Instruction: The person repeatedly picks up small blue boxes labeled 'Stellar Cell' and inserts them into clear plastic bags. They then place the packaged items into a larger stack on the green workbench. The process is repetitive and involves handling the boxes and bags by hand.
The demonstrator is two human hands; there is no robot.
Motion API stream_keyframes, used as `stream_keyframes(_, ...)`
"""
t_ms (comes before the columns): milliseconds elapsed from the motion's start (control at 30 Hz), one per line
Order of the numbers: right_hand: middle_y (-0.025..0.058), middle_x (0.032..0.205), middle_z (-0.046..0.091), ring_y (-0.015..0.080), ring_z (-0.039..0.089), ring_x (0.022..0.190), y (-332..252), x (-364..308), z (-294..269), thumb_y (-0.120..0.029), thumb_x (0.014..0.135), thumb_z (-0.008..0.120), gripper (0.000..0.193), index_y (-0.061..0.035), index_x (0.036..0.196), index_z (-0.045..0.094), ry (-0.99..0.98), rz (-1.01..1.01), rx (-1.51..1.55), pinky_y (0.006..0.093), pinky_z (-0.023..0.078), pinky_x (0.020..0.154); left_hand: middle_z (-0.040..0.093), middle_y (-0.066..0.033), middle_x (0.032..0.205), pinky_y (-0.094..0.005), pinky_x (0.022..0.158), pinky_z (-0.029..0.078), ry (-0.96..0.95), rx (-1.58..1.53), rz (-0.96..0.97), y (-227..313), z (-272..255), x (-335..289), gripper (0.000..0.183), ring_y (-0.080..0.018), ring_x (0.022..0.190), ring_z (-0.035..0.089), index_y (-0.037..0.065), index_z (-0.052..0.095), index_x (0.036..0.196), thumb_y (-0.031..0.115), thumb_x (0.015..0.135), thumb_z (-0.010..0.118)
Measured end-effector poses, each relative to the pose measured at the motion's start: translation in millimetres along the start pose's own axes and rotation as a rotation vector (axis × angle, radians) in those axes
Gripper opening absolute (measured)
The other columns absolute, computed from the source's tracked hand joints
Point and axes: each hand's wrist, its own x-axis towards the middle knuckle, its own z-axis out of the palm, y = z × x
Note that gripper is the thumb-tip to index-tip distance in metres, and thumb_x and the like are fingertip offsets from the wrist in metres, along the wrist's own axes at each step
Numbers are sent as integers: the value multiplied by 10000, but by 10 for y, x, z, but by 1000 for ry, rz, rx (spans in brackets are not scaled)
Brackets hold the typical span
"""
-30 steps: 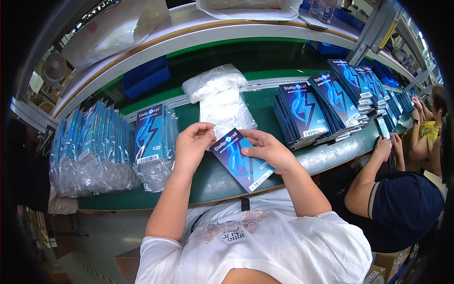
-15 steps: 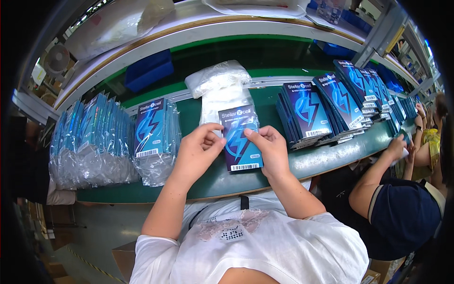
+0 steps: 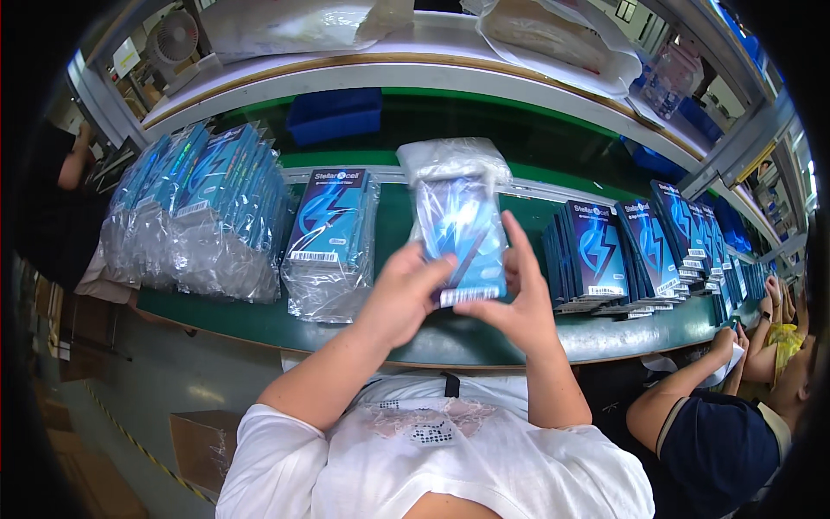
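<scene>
In front of me is a flat blue and dark purple retail box (image 3: 475, 251) with a lightning design, its face covered by shiny clear film that looks like a plastic bag. My left hand (image 3: 399, 298) grips its lower left side, thumb on the front and the other fingers hidden behind. Along the right edge, my right hand (image 3: 527, 303) is open, with thumb and forefinger spread apart; its thumb lies by the box's bottom edge. Whether it touches the box I cannot tell. Just beyond, a pile of clear plastic bags (image 3: 454, 156) is partly covered by the box.
Bagged boxes (image 3: 328, 216) stand to the left, beside a larger bagged row (image 3: 207, 190). Unbagged boxes (image 3: 596, 251) line the right of the green table (image 3: 415, 350). A blue bin (image 3: 335, 117) sits beneath the shelf (image 3: 432, 73). A co-worker (image 3: 726, 441) works at right.
The box, bare before, now has clear film over it. My left hand has moved onto its lower left side, while my right thumb has left its front. The view has shifted.
</scene>
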Motion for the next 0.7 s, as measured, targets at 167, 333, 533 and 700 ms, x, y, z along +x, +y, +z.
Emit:
stream_keyframes(167, 116, 869, 601, 166, 575, 761, -161, 22, -16, 156, 784, 405, 275, 36, 914, 616, 483, -508, -117, 250, 456, 694, 591, -105, 1105, -375, 926, 485, -253, 145, -133, -26, 70, -158, 389, -217, 1032, 598, -16, 470, 1233, 250, 955, 524)
stream_keyframes(333, 128, 754, 539, 254, 512, 672, -231, 15, 138, 75, 666, 469, 164, 12, 787, 560, 134, -487, -104, 322, 411, 619, 558, -127, 1190, -407, 925, 485, -180, -132, -384, 51, 41, -164, 500, -244, 1095, 574, 12, 428, 1308, 396, 994, 363)
stream_keyframes(533, 110, 923, 599, 292, 559, 899, -416, -67, 454, -88, 729, 633, 359, -31, 1084, 631, -378, -683, -27, 414, 444, 792, 542, -133, 1212, -353, 850, 490, -12, -34, -40, 300, 59, -309, 498, -225, 963, 606, 24, 393, 1356, 230, 913, 487)
stream_keyframes(700, 146, 950, 602, 300, 579, 894, -331, -55, 366, -118, 764, 668, 407, -10, 1150, 599, -251, -551, -44, 378, 469, 776, 500, -132, 1265, -347, 927, 445, 303, 939, 900, 694, -106, -315, 464, -225, 1087, 546, 7, 489, 1292, 138, 850, 543)
